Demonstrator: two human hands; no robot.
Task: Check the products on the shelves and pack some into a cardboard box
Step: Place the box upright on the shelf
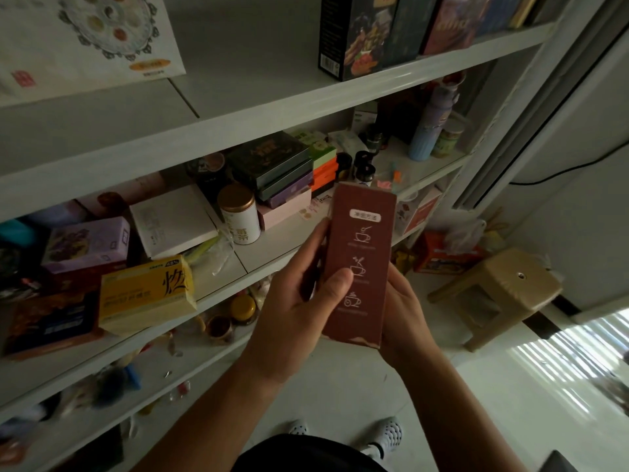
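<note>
Head view: tall brown box (366, 233) upright between left hand (296, 294) and right hand (406, 313), both tight around it

Box (366, 233) sitting upright between left hand (299, 287) and right hand (405, 311), before shelves (238, 107); tin (240, 216) standing on shelves, left of box; stool (503, 287) standing right.

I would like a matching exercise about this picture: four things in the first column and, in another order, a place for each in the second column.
Things
1. reddish-brown box
2. yellow box
3. white tin
4. beige stool

Places
A. stands on the floor
B. lies at the front edge of a shelf
C. held by the left hand and the right hand
D. stands upright on the shelf, gold lid on top

Pairs: 1-C, 2-B, 3-D, 4-A
</note>
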